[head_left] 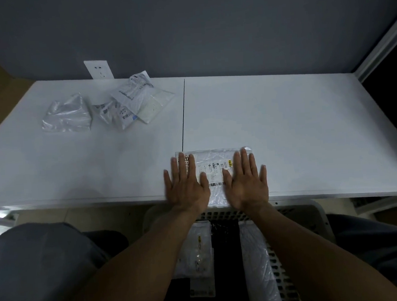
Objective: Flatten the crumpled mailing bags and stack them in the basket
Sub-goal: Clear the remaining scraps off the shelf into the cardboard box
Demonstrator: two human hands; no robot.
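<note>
Mailing bag (215,163) on the table (285,132), pinned beneath left hand (186,188) and right hand (247,184), both hands flat with fingers straight and spread, likely pressing out creases before the basket (223,215) below the wrists.

A white table top (284,120) is shown with a smooth, matt finish. On it, a mailing bag (213,160) of thin whitish plastic film is seen, finely creased and faintly shiny, with a matt printed paper label (214,172) stuck to it. The crumpled bags (67,115) are made of glossy, wrinkled, half-clear plastic. The basket (320,214) is made of white moulded plastic with slotted walls. Shiny white film (259,259) is seen inside it, and what may be black plastic (224,237), poorly lit. The wall (184,22) is painted matt grey. Dark cloth (36,267) is seen over the knees.
</note>
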